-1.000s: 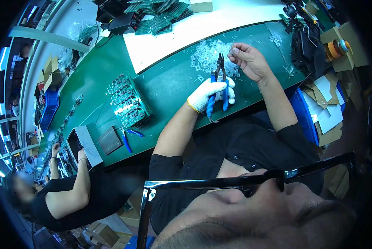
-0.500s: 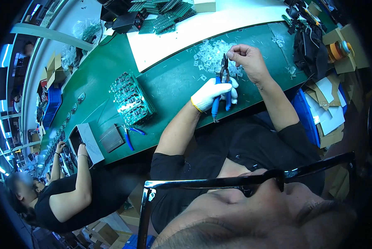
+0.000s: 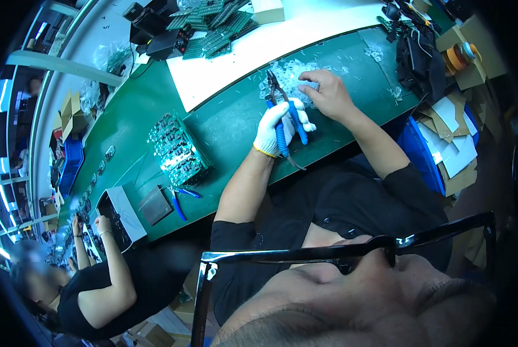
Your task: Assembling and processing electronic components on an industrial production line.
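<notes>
My left hand, in a white glove with a yellow cuff, is wrapped round cutting pliers. Their blue handles stand spread and the dark jaws point away from me. Those jaws reach the left side of a heap of small clear plastic pieces on the green bench. Bare, my right hand hovers at the heap's right side. Its thumb and forefinger are apart, and I see nothing between them.
A stack of circuit boards lies left of my hands, with another pair of blue-handled pliers and a dark flat block nearby. A co-worker works at the far left. Beyond the right bench end stands a blue bin of cardboard.
The pliers in my left hand have swung left, away from my right fingertips, and their handles are wider apart. My right hand's pinch has loosened and it has shifted slightly left.
</notes>
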Motion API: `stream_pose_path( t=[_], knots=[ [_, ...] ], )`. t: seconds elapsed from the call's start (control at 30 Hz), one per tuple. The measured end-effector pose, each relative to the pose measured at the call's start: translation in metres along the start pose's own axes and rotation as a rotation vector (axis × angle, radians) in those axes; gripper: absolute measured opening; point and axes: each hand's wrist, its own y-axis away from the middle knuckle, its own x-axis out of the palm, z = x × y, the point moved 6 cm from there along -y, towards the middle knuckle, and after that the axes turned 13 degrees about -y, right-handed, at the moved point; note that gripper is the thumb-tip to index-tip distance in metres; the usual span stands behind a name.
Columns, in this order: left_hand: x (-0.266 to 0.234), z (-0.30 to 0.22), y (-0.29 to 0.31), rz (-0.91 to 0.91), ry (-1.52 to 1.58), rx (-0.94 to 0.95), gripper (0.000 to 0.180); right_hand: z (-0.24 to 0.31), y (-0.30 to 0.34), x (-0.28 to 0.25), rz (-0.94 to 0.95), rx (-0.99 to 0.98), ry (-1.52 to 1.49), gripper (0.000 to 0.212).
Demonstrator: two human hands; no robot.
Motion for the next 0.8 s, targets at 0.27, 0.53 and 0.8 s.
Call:
stream_pose_path(
  t=[0.27, 0.53, 0.8],
  knots=[
    [0.002, 0.003, -0.001, 0.001, -0.028, -0.035, 0.039, -0.061, -0.033, -0.066, -0.144, -0.025, 0.233, 0.028],
    [0.001, 0.006, -0.002, 0.064, -0.13, -0.068, 0.049, -0.084, -0.042, -0.043, 0.071, 0.052, 0.328, 0.032],
    [-0.001, 0.008, 0.001, 0.047, -0.127, -0.107, 0.049, -0.09, -0.022, -0.027, 0.058, 0.33, -0.739, 0.019]
  ],
)
